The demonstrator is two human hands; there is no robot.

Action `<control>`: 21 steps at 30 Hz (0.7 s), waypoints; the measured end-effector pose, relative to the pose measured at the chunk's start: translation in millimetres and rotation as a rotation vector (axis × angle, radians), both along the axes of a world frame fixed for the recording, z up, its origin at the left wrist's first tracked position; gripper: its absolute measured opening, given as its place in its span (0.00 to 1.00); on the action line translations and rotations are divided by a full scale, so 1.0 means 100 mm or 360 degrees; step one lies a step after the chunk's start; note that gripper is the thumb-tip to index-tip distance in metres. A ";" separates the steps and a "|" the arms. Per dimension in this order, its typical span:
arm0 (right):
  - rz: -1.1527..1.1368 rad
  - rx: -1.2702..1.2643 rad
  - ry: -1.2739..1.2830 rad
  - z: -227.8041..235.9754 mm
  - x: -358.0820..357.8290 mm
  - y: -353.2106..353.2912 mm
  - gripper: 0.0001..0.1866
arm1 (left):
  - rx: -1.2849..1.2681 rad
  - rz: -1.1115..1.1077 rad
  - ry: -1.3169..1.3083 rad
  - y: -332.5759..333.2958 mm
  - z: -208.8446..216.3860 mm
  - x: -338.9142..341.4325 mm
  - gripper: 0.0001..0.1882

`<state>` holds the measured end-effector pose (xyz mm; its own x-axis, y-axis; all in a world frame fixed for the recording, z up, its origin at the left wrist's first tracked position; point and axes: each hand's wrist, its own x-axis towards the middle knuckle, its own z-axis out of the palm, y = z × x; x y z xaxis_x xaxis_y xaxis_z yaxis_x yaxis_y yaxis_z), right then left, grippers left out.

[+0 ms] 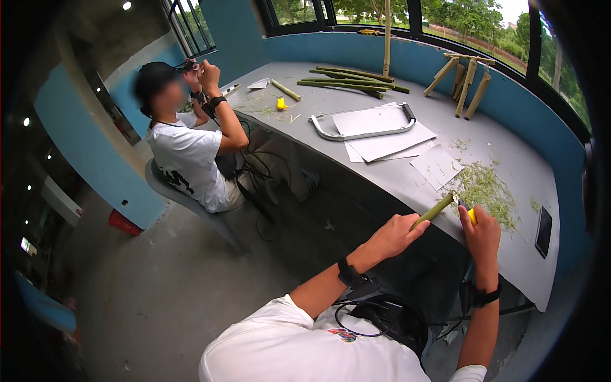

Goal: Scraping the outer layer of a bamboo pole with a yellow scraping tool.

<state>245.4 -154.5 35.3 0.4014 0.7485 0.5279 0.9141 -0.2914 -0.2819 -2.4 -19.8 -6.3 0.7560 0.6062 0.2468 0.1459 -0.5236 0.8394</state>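
My left hand (398, 233) is wrapped round the lower end of a short green bamboo stick (435, 211), held slanting up and away to the right over the table's near edge. My right hand (482, 234) grips a yellow-handled knife (471, 216), its blade end close to the far tip of the stick. Whether the blade touches the bamboo is too small to tell. Beneath and beyond the tip, pale green shavings (487, 191) lie heaped on the grey table (528, 167).
White paper sheets (398, 143) lie under a bow saw (366, 135). Green bamboo sticks (350, 83) are piled farther back, beside standing bamboo pieces (468, 88). A phone (543, 232) rests near the right edge. At left a seated co-worker (191, 146) raises both hands.
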 end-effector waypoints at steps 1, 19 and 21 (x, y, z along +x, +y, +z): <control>-0.0042 0.0020 0.0016 -0.02 0.02 0.00 0.33 | -0.0025 -0.0017 0.0026 -0.01 0.04 0.00 0.28; 0.0100 0.0061 0.0055 0.04 -0.02 -0.07 0.33 | -0.1073 -0.0543 0.0147 0.16 -0.11 0.17 0.30; 0.0123 0.0052 0.0052 0.05 -0.02 -0.06 0.33 | -0.1111 -0.0554 0.0132 0.17 -0.12 0.18 0.31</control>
